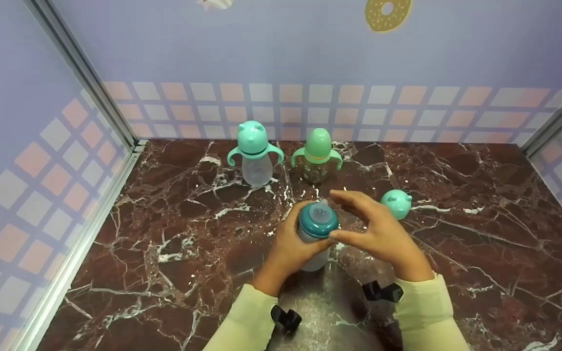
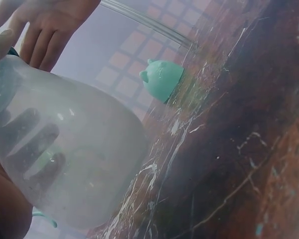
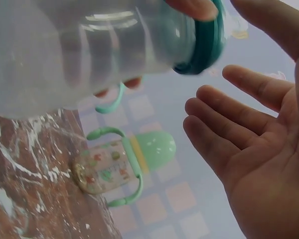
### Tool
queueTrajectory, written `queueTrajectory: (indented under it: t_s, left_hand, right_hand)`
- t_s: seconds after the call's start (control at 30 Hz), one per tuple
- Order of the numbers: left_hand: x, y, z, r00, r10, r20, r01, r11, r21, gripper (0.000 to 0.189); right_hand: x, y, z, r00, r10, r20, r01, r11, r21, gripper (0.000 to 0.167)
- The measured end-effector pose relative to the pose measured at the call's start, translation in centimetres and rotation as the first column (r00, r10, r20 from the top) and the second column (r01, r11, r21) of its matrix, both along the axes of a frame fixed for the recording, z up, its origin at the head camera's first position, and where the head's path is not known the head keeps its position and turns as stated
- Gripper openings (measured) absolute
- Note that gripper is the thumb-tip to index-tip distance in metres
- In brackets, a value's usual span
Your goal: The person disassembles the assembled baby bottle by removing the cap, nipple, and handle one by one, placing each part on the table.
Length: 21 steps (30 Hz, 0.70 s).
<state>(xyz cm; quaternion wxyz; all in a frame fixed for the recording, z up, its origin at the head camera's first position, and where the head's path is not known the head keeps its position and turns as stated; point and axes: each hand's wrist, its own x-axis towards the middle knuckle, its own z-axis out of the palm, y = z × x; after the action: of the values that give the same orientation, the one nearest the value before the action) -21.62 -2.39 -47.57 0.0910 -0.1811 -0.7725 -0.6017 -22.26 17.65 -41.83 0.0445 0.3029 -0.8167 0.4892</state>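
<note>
A translucent baby bottle [image 1: 316, 262] stands in front of me, with a dark teal collar [image 1: 316, 230] and a clear nipple [image 1: 320, 213] uncovered on top. My left hand [image 1: 288, 248] grips the bottle just below the collar; its fingers show through the wall in the left wrist view. To the right of the collar is my right hand [image 1: 378, 234], its fingers spread and holding nothing. The right wrist view shows a gap between this hand [image 3: 261, 134] and the collar [image 3: 204, 42]. A mint cap [image 1: 396, 204] with small ears rests on the marble surface beyond the right hand.
Behind the bottle stand two capped bottles with handles: a mint-topped one [image 1: 256, 168] on the left and a smaller green-topped one [image 1: 317, 168]. A patterned wall [image 1: 281, 53] borders the marble tabletop [image 1: 188, 243] at the back, with side panels left and right.
</note>
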Motion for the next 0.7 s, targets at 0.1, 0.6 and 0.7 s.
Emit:
queueTrajectory:
  t_s: [0.1,0.6,0.7]
  left_hand:
    - [0.0,0.0,-0.1,1.0,0.014,-0.007,-0.014,1.0,-0.004,0.075]
    - [0.4,0.5,-0.2,0.997,0.077,-0.015,-0.077,0.996,-0.054,0.081]
    - [0.4,0.6,-0.2,0.996,0.091,-0.022,-0.093,0.994,-0.063,0.082]
  right_hand:
    - [0.1,-0.6,-0.1,1.0,0.03,0.003,-0.03,1.0,-0.003,0.073]
    - [0.5,-2.5,-0.6,1.0,-0.017,-0.022,0.017,1.0,0.018,0.074]
    - [0.6,-2.8,-0.7,0.999,-0.039,-0.029,0.039,0.999,0.017,0.072]
